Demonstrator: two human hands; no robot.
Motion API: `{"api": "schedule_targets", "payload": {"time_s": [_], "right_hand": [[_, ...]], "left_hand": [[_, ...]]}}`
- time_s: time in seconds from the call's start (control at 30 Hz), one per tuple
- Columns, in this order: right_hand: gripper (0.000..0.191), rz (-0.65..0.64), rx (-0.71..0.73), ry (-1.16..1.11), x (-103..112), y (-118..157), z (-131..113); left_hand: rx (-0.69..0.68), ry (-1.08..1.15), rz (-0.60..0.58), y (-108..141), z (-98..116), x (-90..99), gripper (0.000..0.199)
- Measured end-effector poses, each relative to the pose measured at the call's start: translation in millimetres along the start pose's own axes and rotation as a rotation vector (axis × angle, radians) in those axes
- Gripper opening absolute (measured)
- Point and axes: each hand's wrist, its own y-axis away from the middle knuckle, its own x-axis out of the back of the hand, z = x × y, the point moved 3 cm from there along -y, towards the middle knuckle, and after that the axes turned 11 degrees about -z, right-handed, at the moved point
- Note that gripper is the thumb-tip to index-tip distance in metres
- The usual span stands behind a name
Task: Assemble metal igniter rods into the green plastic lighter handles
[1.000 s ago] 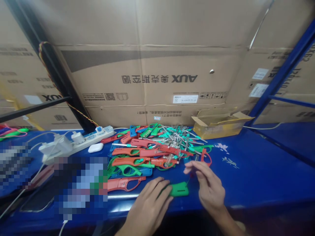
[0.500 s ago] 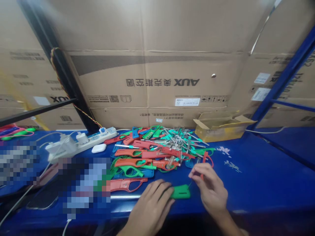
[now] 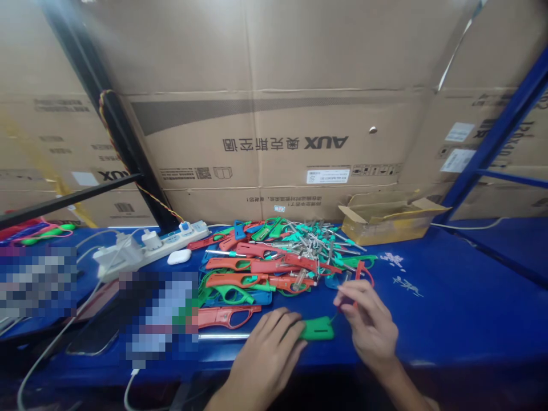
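Observation:
Near the table's front edge my left hand (image 3: 272, 348) is closed over a green lighter body (image 3: 319, 329), whose metal tube (image 3: 225, 337) sticks out to the left. My right hand (image 3: 370, 322) is pinched just right of the green end; a thin wire-like piece runs from its fingertips toward the lighter body, too small to make out well. Behind my hands lies a pile of red and orange lighter shells (image 3: 235, 281), with a green shell (image 3: 231, 294) among them. Metal tubes with teal parts (image 3: 317, 240) are heaped at the back of the pile.
An open cardboard box (image 3: 387, 225) stands at the back right. Small pink pieces (image 3: 391, 260) and thin pale pieces (image 3: 406, 285) lie in front of it. On the left are a power strip (image 3: 165, 245), a white case (image 3: 179, 256), a dark phone (image 3: 103, 325) and cables.
The view has shifted slightly, moving the scene a little to the right. Both hands keep nearly the same pose, the left on the green lighter body and the right pinched beside it.

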Motion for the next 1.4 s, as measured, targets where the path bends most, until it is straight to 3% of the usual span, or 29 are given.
{"api": "schedule_targets", "payload": {"time_s": [0.13, 0.3, 0.57, 0.73, 0.9, 1.07, 1.17, 1.27, 1.4], "right_hand": [[0.043, -0.029, -0.043, -0.033, -1.8, -2.0, -1.5], [0.039, 0.014, 0.017, -0.110, 0.8, -3.5, 0.1], [0.050, -0.084, -0.011, -0.057, -3.9, -4.4, -3.5], [0.043, 0.008, -0.018, -0.063, -1.1, -4.7, -0.7], [0.045, -0.078, -0.026, -0.037, -4.3, -4.8, -3.3], [0.036, -0.003, -0.018, -0.059, -1.8, -7.4, -4.0], [0.031, -0.029, -0.013, -0.057, -1.9, -6.2, -3.6], [0.037, -0.079, -0.033, -0.057, -3.9, -5.0, -3.9], [0.037, -0.018, -0.064, -0.109, -2.7, -6.4, -2.5]], "left_hand": [[-0.002, -0.007, -0.002, 0.1, 0.3, -0.8, 0.030], [-0.003, -0.016, -0.003, 0.1, -0.2, -0.1, 0.030], [-0.014, -0.041, -0.010, 0.6, -2.6, -1.7, 0.030], [-0.019, -0.052, -0.008, 0.4, -3.3, -2.2, 0.030], [-0.020, -0.052, -0.001, 0.3, -2.1, -0.4, 0.031], [-0.015, -0.058, -0.009, 0.2, -1.4, 0.8, 0.031], [-0.014, -0.062, -0.016, 0.4, -1.5, 0.7, 0.031], [-0.018, -0.064, -0.005, 0.5, -1.6, 0.9, 0.031], [-0.017, -0.065, -0.006, -0.2, -2.0, 0.1, 0.031]]}}
